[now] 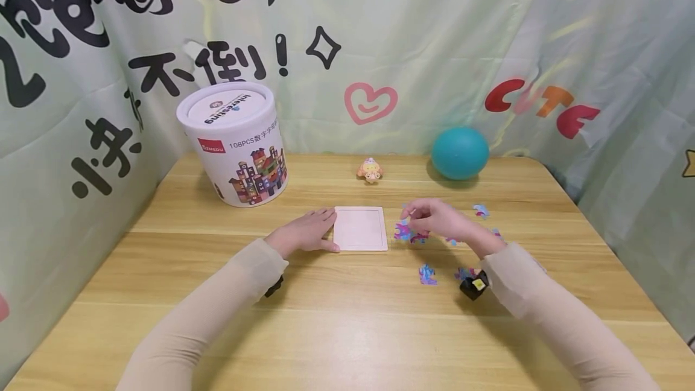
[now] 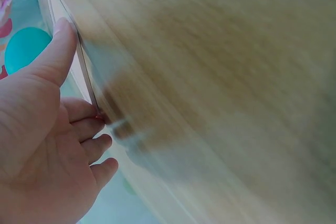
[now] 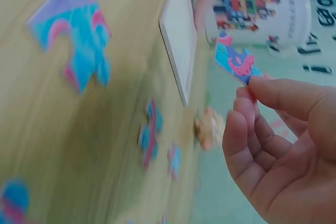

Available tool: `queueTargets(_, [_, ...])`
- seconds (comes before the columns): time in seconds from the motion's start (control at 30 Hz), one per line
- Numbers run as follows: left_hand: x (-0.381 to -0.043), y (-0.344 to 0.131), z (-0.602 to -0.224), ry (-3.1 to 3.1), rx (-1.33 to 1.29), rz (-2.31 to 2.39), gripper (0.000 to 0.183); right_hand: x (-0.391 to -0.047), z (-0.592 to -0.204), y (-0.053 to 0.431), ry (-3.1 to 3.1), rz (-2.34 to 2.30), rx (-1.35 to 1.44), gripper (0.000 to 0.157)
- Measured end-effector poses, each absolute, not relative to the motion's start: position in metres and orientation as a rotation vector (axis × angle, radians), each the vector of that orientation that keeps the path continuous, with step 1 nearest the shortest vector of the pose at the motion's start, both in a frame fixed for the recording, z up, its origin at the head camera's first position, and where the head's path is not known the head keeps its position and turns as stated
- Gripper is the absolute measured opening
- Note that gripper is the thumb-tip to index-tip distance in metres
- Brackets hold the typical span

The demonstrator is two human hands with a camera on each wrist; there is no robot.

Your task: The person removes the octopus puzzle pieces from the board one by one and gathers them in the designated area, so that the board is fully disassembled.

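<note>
A shallow white puzzle tray (image 1: pixel 360 229) with a raised rim lies flat at mid-table, nothing in its recess. My left hand (image 1: pixel 308 232) rests at the tray's left edge, thumb and fingers spread along it; in the left wrist view the thumb (image 2: pixel 64 43) touches the rim. To the right of the tray, my right hand (image 1: pixel 437 219) is raised a little over the table. It pinches a blue, purple and pink jigsaw piece (image 3: pixel 236 61) between thumb and fingertips. Loose jigsaw pieces lie below and around it, one (image 1: pixel 427 274) nearer me; the forearm partly hides others.
A large white lidded tub (image 1: pixel 236 143) stands at the back left. A small figurine (image 1: pixel 370 170) sits behind the tray, and a teal balloon (image 1: pixel 460 153) is at the back right. A printed curtain (image 1: pixel 423 29) hangs along the table's far edge.
</note>
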State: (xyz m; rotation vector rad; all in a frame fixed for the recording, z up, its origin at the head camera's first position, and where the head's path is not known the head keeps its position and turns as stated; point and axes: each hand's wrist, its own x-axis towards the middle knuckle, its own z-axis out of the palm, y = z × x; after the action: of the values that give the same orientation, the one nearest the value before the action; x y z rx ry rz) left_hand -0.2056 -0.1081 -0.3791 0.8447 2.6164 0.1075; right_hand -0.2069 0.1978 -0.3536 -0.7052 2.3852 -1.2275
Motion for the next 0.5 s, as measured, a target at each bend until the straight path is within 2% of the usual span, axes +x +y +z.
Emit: queueTargets(0.5, [-0.205, -0.107, -0.379, 2.616, 0.844, 0.128, 0.087, -0.171, -0.361, 0.313, 2.342, -1.222, -0.503, 0.025])
